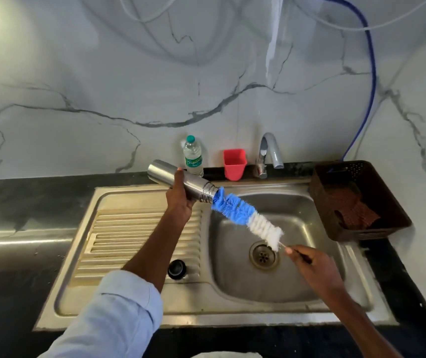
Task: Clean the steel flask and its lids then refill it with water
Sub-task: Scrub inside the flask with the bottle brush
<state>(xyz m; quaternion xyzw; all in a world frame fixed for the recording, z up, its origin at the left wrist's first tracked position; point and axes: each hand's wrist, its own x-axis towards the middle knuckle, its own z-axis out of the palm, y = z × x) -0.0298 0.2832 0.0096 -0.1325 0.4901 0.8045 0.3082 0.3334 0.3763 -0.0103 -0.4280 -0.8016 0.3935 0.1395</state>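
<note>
Over the steel sink (pixel 235 310), the left hand (pixel 179 200) grips the cylindrical steel flask (pixel 181 183), tilted mouth-down, while the right hand (pixel 315 267) pinches the blue-and-white bottle brush (pixel 245 217) by its wire handle. Scrubbing the interior appears under way; next, the bristles need working deeper inside. A black round lid (pixel 177 269) waits on the drainboard.

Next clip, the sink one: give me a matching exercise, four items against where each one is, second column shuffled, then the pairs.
Items
1. flask
2. brush
3. black lid
4. red cup

Places
A. lying on the ribbed drainboard
B. standing on the counter by the tap
C. gripped by the left hand, tilted, mouth toward the basin
D. tip in the flask's mouth, wire handle pinched by the right hand

Pairs: 1-C, 2-D, 3-A, 4-B
</note>
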